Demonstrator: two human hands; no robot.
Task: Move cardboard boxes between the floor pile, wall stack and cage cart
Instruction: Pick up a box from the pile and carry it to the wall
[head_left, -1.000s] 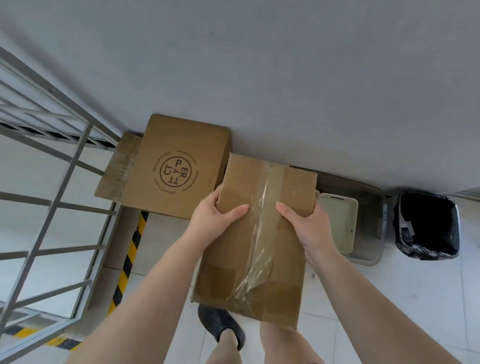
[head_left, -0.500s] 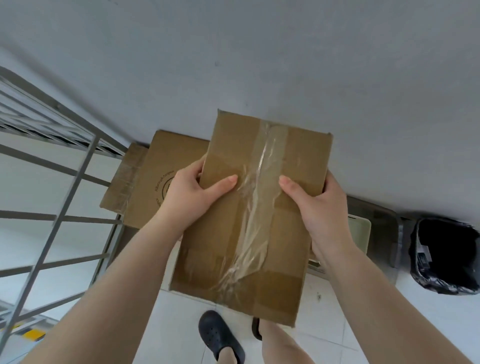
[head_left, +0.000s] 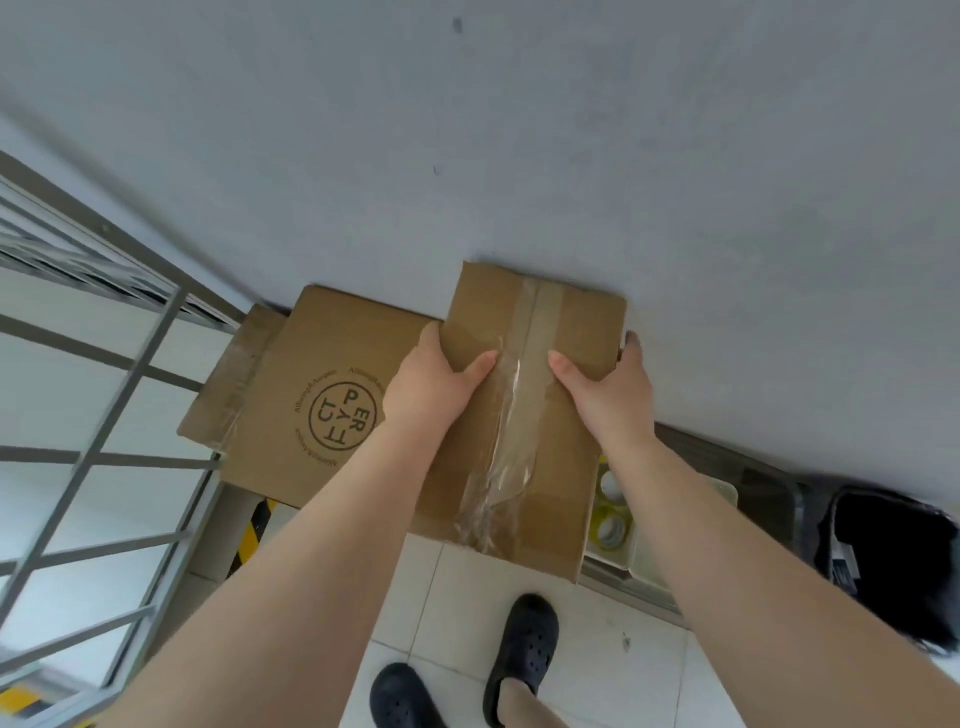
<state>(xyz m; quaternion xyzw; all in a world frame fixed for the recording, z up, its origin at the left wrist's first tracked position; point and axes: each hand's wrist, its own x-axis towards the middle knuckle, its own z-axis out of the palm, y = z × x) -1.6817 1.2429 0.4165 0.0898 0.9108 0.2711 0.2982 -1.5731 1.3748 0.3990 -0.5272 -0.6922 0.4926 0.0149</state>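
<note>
A taped brown cardboard box (head_left: 524, 332) is held flat against the grey wall, its far edge touching the wall. My left hand (head_left: 434, 387) grips its left side with the thumb on top. My right hand (head_left: 608, 395) grips its right side, fingers wrapped over the far right edge. To the left, touching it, a larger box with a round printed logo (head_left: 317, 395) rests on the wall stack, with another taped box (head_left: 234, 384) showing under its left edge. The grey cage cart (head_left: 93, 426) stands at the left.
A grey bin (head_left: 769, 499) with a pale lid and tape rolls sits below the held box at the right. A black-lined waste bin (head_left: 893, 561) is at the far right. Yellow-black floor tape (head_left: 254, 535) runs by the cart. My black shoes (head_left: 519, 654) are on white tiles.
Both hands have carried the taped box away from me and down to the wall, beside the logo box. The view has tilted down, showing both shoes.
</note>
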